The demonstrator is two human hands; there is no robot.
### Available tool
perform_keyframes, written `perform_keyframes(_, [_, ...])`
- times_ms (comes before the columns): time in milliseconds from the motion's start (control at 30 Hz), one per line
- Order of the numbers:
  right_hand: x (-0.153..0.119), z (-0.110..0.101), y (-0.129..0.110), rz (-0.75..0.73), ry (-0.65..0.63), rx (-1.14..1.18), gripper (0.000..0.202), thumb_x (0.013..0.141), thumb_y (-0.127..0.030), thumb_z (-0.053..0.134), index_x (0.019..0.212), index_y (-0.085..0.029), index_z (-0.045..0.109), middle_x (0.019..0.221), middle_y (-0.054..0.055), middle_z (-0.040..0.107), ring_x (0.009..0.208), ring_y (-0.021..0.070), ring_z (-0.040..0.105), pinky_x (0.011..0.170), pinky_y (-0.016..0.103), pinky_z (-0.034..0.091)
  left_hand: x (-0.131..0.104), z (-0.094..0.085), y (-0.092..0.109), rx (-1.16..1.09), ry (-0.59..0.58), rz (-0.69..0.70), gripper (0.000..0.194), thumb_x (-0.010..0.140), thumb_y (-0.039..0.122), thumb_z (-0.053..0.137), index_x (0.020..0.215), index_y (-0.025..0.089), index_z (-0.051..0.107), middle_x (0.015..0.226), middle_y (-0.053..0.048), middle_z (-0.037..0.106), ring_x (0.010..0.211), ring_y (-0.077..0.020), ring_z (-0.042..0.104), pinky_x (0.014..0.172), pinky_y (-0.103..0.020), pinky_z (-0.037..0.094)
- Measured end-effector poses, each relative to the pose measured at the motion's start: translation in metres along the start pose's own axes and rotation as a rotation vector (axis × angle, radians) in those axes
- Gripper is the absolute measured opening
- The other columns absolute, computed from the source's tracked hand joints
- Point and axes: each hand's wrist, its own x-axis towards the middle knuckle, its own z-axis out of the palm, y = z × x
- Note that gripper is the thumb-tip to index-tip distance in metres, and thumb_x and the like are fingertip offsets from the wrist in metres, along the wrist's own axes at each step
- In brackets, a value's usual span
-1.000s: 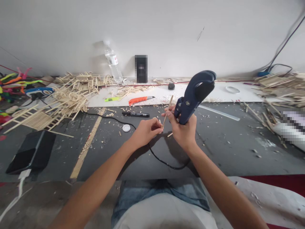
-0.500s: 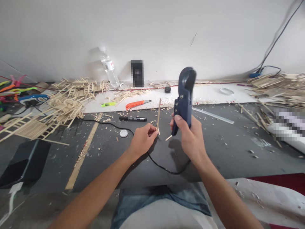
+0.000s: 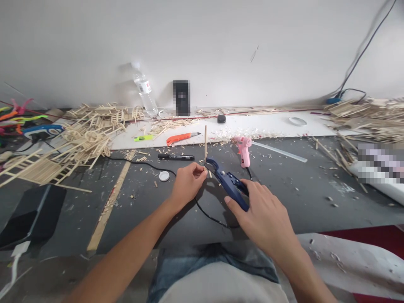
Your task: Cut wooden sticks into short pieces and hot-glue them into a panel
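Observation:
My left hand (image 3: 189, 183) pinches the lower end of a thin wooden stick (image 3: 205, 141), which stands roughly upright above the fingertips. In my right hand (image 3: 265, 212) is a dark blue hand cutter (image 3: 229, 185), its handles lying in the palm and its curved head pointing up and left. That head is right at the stick, just beside my left fingertips; whether the blade touches the wood I cannot tell. Short pale stick pieces lie on the dark table (image 3: 176, 227) beneath.
A pink glue gun (image 3: 243, 151) stands behind the cutter, with a clear glue stick (image 3: 280, 151) near it. An orange utility knife (image 3: 183, 138), a black marker (image 3: 176, 157) and a white cap (image 3: 164, 176) lie beyond my left hand. Wooden stick piles (image 3: 94, 139) flank the table.
The cutter has swung down and left from upright, bringing its head to the stick. The pink glue gun, hidden behind it before, now shows. My left hand has barely moved.

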Motion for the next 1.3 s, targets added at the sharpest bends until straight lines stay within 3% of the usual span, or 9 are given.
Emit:
perform_keyframes(200, [0.006, 0.002, -0.005, -0.005, 0.011, -0.126, 0.038, 0.093, -0.051, 0.051, 0.116, -0.021, 0.058, 0.11, 0.011, 0.069, 0.103, 0.0318, 0.062, 0.079, 0.041, 0.039, -0.001, -0.002, 0.0, -0.011, -0.034, -0.007, 0.016, 0.085, 0.033, 0.065, 0.081, 0.018, 0.07, 0.079, -0.003, 0.077, 0.074, -0.0186, 0.073, 0.071, -0.026, 0.054])
perform_keyframes(600, [0.005, -0.015, -0.025, -0.012, -0.09, -0.16, 0.02, 0.092, -0.043, 0.052, 0.093, -0.024, 0.059, 0.092, 0.006, 0.068, 0.092, 0.0279, 0.064, 0.065, 0.035, 0.031, -0.002, -0.002, 0.002, -0.025, -0.051, -0.016, 0.012, 0.081, 0.026, 0.066, 0.076, 0.017, 0.072, 0.074, -0.001, 0.077, 0.072, -0.0192, 0.071, 0.065, -0.024, 0.049])
perform_keyframes(933, [0.005, -0.02, -0.029, -0.041, -0.129, -0.201, 0.029, 0.097, -0.05, 0.045, 0.095, -0.024, 0.056, 0.093, 0.007, 0.068, 0.09, 0.0291, 0.065, 0.063, 0.035, 0.03, -0.003, -0.001, 0.001, -0.049, -0.054, -0.028, 0.013, 0.08, 0.026, 0.067, 0.076, 0.016, 0.073, 0.072, -0.001, 0.076, 0.072, -0.0195, 0.071, 0.064, -0.024, 0.048])
perform_keyframes(1300, [0.004, -0.019, -0.035, -0.048, -0.19, -0.193, 0.036, 0.096, -0.045, 0.048, 0.121, -0.021, 0.057, 0.094, 0.006, 0.076, 0.084, 0.029, 0.071, 0.057, 0.035, 0.025, -0.002, -0.005, 0.005, -0.068, -0.07, -0.034, 0.013, 0.08, 0.022, 0.066, 0.076, 0.016, 0.076, 0.075, 0.0, 0.077, 0.072, -0.0183, 0.069, 0.065, -0.025, 0.046])
